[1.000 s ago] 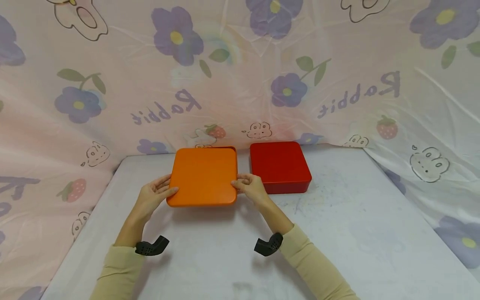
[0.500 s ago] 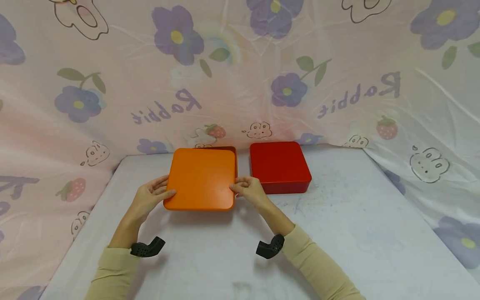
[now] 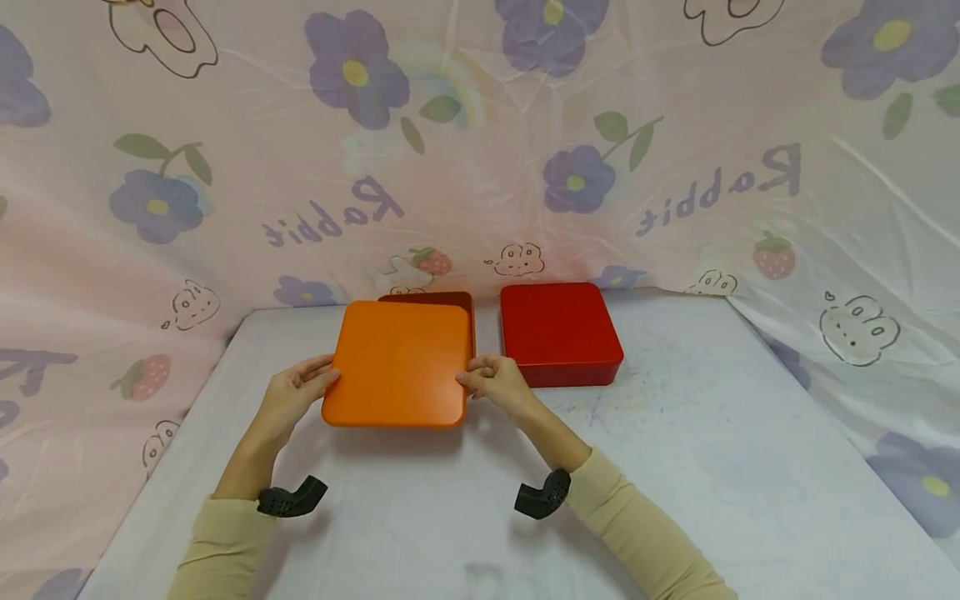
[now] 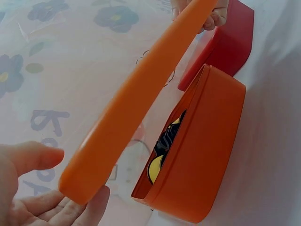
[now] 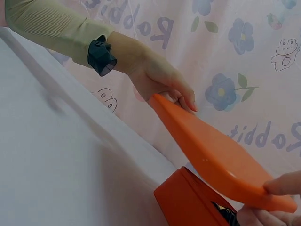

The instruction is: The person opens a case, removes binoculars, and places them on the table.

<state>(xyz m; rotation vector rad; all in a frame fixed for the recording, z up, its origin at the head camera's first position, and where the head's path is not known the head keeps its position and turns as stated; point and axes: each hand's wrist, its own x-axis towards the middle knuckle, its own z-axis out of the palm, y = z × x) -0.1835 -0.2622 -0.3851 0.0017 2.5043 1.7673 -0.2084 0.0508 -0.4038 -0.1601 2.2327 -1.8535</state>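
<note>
Both hands hold an orange box lid [image 3: 397, 362] raised above an open orange box [image 4: 207, 146], by its opposite side edges. At the left edge, my left hand [image 3: 296, 396] has its fingers under the lid and its thumb beside the rim. My right hand [image 3: 502, 385] pinches the right edge between thumb and fingers. Behind the lid, only the box's back and right rim show in the head view. Inside the box, the left wrist view shows black and yellow items [image 4: 167, 143], partly hidden by the wall.
A red box [image 3: 561, 325] with a flat red top stands just right of the orange one, near the back edge of the white table [image 3: 712, 467]. A printed cloth [image 3: 465, 150] hangs behind and around the table. Black wrist cameras [image 3: 292, 497] sit on both wrists.
The lid has moved toward the person and slightly left with both hands, uncovering more of the box's back part. The left thumb has slipped from the lid's top to its edge.
</note>
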